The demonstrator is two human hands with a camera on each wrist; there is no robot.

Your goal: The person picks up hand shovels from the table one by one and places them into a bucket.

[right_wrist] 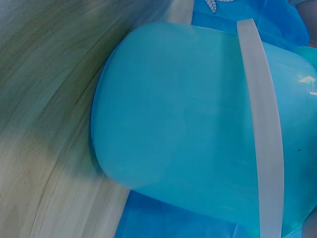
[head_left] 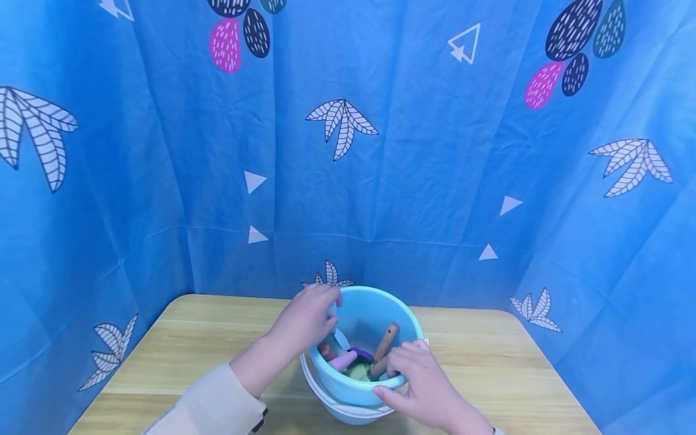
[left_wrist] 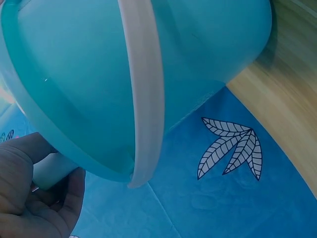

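A light blue plastic bucket (head_left: 361, 309) stands on the table, tilted toward me in the head view. My left hand (head_left: 312, 311) is over its left rim, gripping the pale blue handle (left_wrist: 54, 170) of a utensil. The utensil's rounded light blue end (head_left: 341, 340) points down into the bucket. At the near right rim, my right hand (head_left: 421, 380) holds the bucket, thumb outside and fingers over the edge. Inside lie a brown handle (head_left: 386, 341), a pink handle (head_left: 344, 360), a purple piece (head_left: 361, 354) and a green piece (head_left: 359, 371).
A whitish carrying handle (left_wrist: 143, 89) hangs down around the bucket's outside. The wooden table (head_left: 217, 338) extends to both sides. A blue patterned curtain (head_left: 424, 151) encloses the back and both sides.
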